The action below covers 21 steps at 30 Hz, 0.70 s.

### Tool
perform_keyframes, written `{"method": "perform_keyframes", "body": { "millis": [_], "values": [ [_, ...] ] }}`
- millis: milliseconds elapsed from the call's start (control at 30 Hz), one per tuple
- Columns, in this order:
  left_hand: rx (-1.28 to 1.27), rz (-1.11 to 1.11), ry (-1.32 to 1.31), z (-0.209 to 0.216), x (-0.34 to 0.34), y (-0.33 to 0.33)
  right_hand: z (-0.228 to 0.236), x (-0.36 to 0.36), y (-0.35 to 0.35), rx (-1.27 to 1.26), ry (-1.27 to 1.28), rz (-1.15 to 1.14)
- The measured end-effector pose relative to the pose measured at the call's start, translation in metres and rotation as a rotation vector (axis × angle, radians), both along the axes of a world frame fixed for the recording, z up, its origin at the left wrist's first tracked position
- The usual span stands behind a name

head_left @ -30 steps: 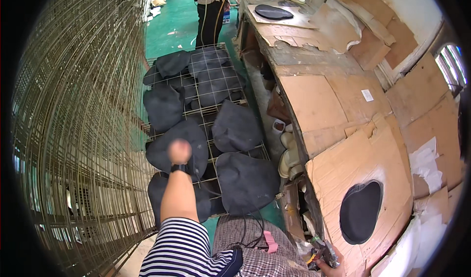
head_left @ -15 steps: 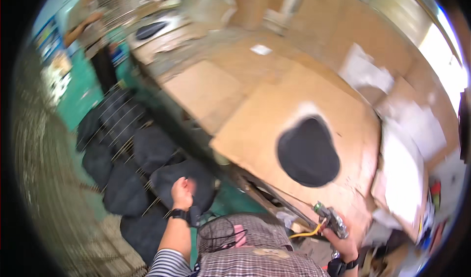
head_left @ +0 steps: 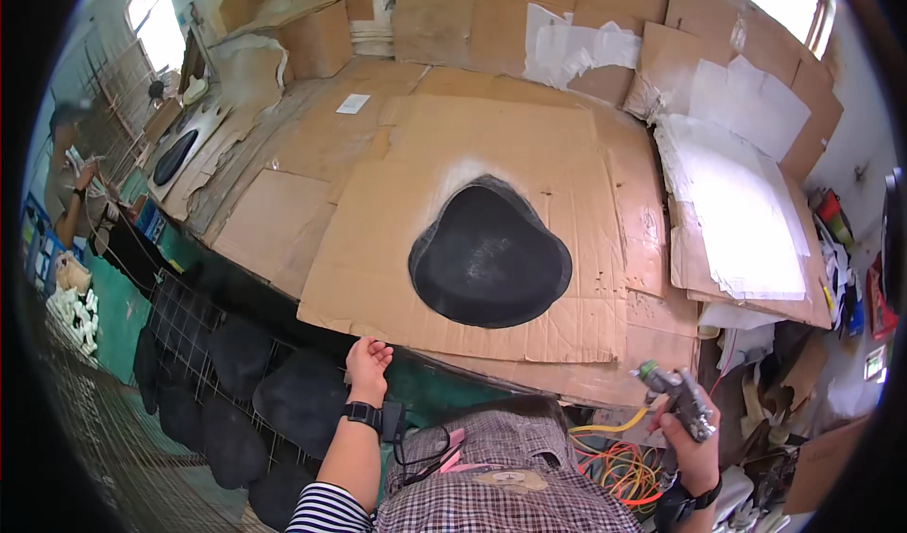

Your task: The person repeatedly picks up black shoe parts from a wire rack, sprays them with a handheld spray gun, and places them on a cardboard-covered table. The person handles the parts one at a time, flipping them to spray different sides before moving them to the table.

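On a cardboard sheet (head_left: 378, 193) lies a black, rounded three-lobed piece (head_left: 491, 249) with a raised rim and a pale, dusty patch in its middle. Whitish residue shows on the cardboard by its far end. My right hand (head_left: 694, 443), at the lower right, grips a metal spray gun (head_left: 682, 399) with a green part at its front and a yellow hose attached. The gun points toward the left, apart from the black piece. My left hand (head_left: 368, 368) is by the sheet's near edge, fingers curled together, with nothing visible in them.
Several dark pieces (head_left: 298, 396) rest on a wire rack (head_left: 184, 330) at the left. Another black piece (head_left: 176, 155) lies at the table's far left, near a person (head_left: 71, 179). Orange and yellow hoses (head_left: 619, 467) coil below the front edge. Cardboard panels (head_left: 529, 13) line the back.
My view has swung left to right, so the black piece appears further left. My left hand has come from over the rack to the cardboard's near edge. The spray gun stays in my right hand.
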<state>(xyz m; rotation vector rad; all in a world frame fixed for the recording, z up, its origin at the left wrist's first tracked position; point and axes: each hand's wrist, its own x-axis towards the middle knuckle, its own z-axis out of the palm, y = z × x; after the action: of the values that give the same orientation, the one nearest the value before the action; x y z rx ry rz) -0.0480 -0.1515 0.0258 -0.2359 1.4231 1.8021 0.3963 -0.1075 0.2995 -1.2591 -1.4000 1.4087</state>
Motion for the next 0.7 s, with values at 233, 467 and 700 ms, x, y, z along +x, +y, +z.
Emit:
{"method": "perform_keyframes", "body": {
  "millis": [233,467,700],
  "values": [
    [-0.009,-0.061,0.069,0.0,0.02,0.01,-0.005,0.04,-0.003,-0.128,-0.076,0.164],
    [-0.073,-0.037,0.058,-0.008,0.025,0.001,-0.021,0.001,0.01,-0.149,0.042,0.272],
    [-0.102,-0.023,0.056,-0.015,0.015,-0.016,-0.011,0.006,0.024,0.03,-0.013,-0.003]
  ]
}}
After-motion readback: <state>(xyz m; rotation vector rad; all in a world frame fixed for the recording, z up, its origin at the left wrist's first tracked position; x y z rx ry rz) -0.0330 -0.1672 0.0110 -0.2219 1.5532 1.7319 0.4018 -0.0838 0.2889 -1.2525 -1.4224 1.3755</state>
